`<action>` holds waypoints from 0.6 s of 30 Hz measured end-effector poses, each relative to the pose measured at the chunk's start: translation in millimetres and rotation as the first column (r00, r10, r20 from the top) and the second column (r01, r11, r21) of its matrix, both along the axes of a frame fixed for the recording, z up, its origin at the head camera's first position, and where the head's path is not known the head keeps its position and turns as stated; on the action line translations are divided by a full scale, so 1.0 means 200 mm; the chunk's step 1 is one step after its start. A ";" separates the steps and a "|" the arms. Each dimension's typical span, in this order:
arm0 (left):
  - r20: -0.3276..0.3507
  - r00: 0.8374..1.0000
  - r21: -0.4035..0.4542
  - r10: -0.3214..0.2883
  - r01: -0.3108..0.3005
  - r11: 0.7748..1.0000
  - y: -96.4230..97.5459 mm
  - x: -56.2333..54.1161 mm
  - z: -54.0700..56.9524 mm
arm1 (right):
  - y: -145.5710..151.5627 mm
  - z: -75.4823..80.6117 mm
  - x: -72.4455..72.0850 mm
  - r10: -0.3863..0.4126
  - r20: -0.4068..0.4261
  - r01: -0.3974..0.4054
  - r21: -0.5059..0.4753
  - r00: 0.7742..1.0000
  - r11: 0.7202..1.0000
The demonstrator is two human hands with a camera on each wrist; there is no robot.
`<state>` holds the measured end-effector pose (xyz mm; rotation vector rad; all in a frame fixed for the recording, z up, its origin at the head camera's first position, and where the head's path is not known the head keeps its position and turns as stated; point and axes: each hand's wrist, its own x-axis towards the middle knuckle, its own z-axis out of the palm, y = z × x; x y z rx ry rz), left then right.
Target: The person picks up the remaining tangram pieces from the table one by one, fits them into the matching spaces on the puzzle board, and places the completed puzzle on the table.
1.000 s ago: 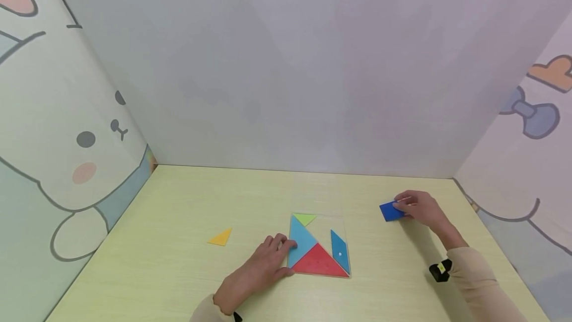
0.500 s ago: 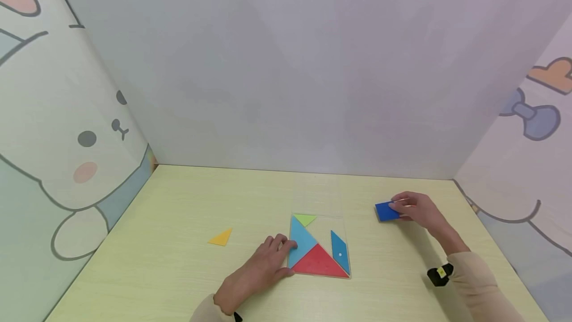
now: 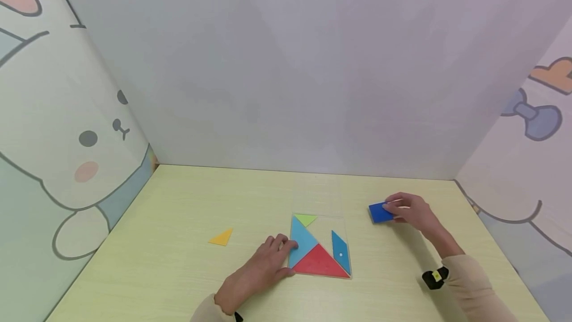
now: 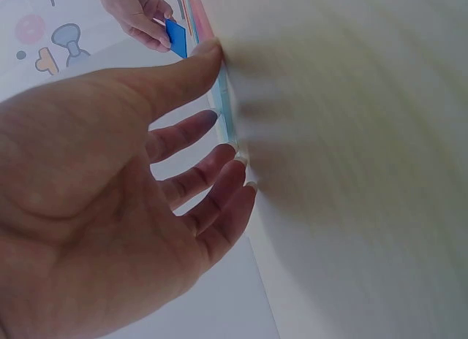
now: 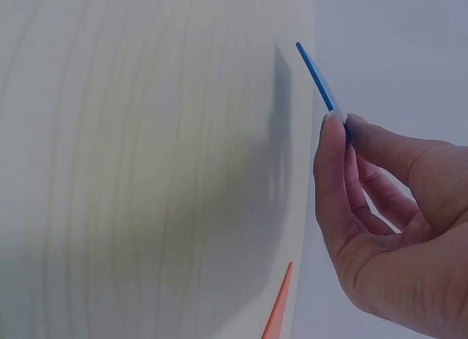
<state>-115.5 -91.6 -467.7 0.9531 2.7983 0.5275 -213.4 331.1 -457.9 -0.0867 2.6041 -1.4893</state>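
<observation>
While the left hand [image 3: 261, 268] rests nearest, placed as it was a second ago, its relaxed fingers touch the left side of a clear tray [image 3: 328, 230] and the light blue triangle [image 3: 304, 240] in it. A red triangle [image 3: 321, 263] and a blue parallelogram [image 3: 340, 251] lie beside that, a green triangle [image 3: 306, 219] behind. Farther off, right of the tray, the right hand [image 3: 416, 212] pinches a dark blue piece [image 3: 378, 213] between thumb and fingers; both have shifted leftward, nearer the tray. The piece looks flat, four-sided and evenly coloured; the right wrist camera catches it nearly edge-on, thin, held above the table [image 3: 178, 282]. An orange-red tip [image 5: 279, 306] shows there too, too little to identify with certainty.
</observation>
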 end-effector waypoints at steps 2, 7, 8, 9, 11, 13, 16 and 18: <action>0.003 1.000 0.001 0.000 0.000 1.000 0.00 0.00 0.00 | -0.01 0.00 0.00 0.007 0.000 -0.007 -0.007 1.000 1.000; 0.003 1.000 0.004 -0.001 0.001 1.000 0.00 0.00 0.00 | -0.04 0.00 0.00 0.027 -0.002 -0.027 -0.020 1.000 0.999; 0.005 1.000 0.005 0.000 0.000 1.000 0.00 0.00 0.00 | -0.05 0.00 0.00 0.030 -0.001 -0.030 -0.014 1.000 0.999; 0.002 1.000 0.005 -0.001 0.001 1.000 0.00 0.00 0.00 | -0.06 0.00 0.00 0.031 0.001 -0.031 -0.006 1.000 0.999; -0.001 1.000 0.008 -0.004 0.004 1.000 0.00 0.00 0.00 | -0.08 0.00 0.01 0.044 0.001 -0.044 0.009 0.999 0.999; -0.006 1.000 0.012 -0.008 0.008 1.000 -0.01 0.00 0.00 | -0.10 0.00 0.01 0.048 0.003 -0.048 0.015 0.999 0.999; -0.017 1.000 0.014 -0.015 0.015 1.000 -0.01 0.00 0.00 | -0.13 0.01 0.01 0.050 0.004 -0.050 0.031 0.999 0.998; -0.024 1.000 0.014 -0.017 0.018 1.000 -0.01 0.00 0.00 | -0.14 0.02 0.01 0.049 0.008 -0.049 0.040 0.999 0.998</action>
